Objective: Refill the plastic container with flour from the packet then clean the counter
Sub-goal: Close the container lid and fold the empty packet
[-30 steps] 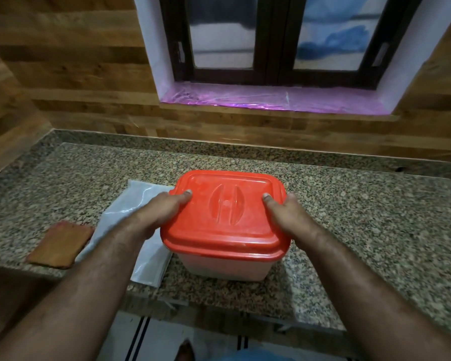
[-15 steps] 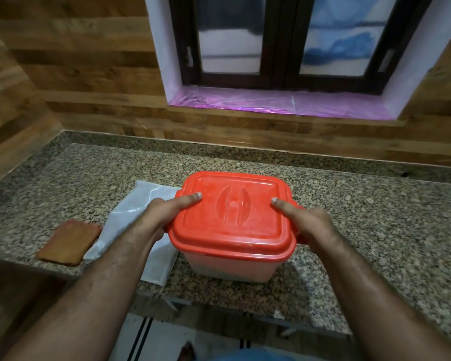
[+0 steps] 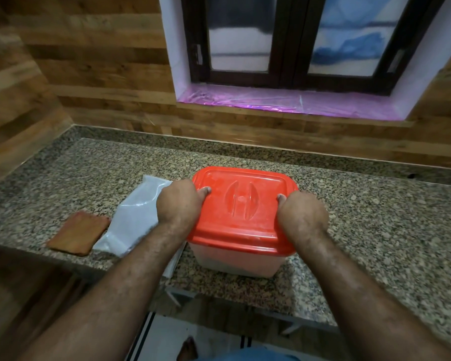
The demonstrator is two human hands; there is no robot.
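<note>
A translucent plastic container (image 3: pixel 235 261) with a red lid (image 3: pixel 241 204) stands near the front edge of the granite counter (image 3: pixel 375 217). My left hand (image 3: pixel 179 204) grips the lid's left edge, thumb on top. My right hand (image 3: pixel 302 212) grips the lid's right edge, thumb on top as well. The lid sits on the container. A white flour packet (image 3: pixel 136 220) lies flat on the counter just left of the container, partly under my left forearm.
A brown cloth (image 3: pixel 78 234) lies left of the packet, near the counter's front edge. Wood-panelled walls close the back and left. A window with a pink-lined sill (image 3: pixel 284 101) is behind the counter. The floor shows below the front edge.
Both hands have curled tighter over the lid's side edges. The view has shifted slightly; the container stays in place.
</note>
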